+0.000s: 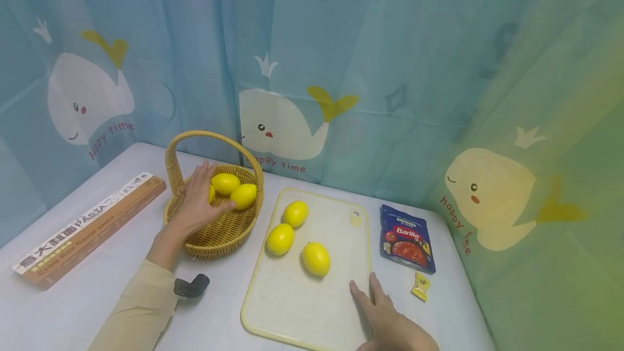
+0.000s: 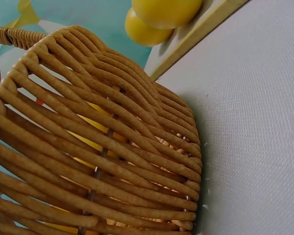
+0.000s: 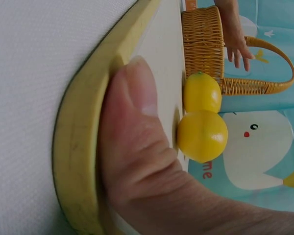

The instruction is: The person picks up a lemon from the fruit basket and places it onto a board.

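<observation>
In the head view my left hand [image 1: 199, 202] reaches into the wicker basket [image 1: 214, 237], its fingers over a lemon that is mostly hidden. Two other lemons [image 1: 226, 183] [image 1: 244, 196] show beside it in the basket; whether the hand grips one cannot be seen. My right hand [image 1: 390, 318] rests at the right edge of the cutting board [image 1: 292, 307], fingers extended, and in the right wrist view its thumb [image 3: 137, 132] lies on the board's rim [image 3: 78, 147]. Three lemons lie on the board: one at the back [image 1: 296, 214], one at left [image 1: 280, 239], one nearer the middle [image 1: 316, 259].
A pasta box [image 1: 92, 226] lies left of the basket. A black pipe-shaped object [image 1: 192, 286] sits by my left sleeve. Right of the board are a blue sauce pouch [image 1: 407, 240] and a small yellow packet [image 1: 421, 287]. A whale-print curtain [image 1: 390, 69] hangs behind.
</observation>
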The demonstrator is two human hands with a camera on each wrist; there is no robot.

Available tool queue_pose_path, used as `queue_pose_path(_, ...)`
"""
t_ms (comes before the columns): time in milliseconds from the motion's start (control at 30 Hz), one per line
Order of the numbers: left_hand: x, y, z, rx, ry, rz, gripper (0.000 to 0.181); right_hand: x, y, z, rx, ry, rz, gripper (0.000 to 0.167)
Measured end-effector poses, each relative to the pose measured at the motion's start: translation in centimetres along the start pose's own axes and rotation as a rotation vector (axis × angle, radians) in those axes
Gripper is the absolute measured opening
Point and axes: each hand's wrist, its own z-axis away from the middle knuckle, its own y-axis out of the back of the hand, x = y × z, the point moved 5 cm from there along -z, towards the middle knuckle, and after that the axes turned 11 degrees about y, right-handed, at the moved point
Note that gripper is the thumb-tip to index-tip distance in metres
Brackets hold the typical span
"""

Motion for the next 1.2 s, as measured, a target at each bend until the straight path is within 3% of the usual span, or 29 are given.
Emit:
queue_pose_path(867, -0.8, -1.1, 0.2, -0.143, 0.116, -0.114, 0.114, 0.0, 0.0, 0.0, -0.009, -0.011, 0.006, 0.123)
queue_pose_path(1200, -0.9, -1.4, 0.5, -0.192, 0.128, -0.148, 0.117, -0.2, 0.1, 0.1, 0.000, -0.001, 0.002, 0.124)
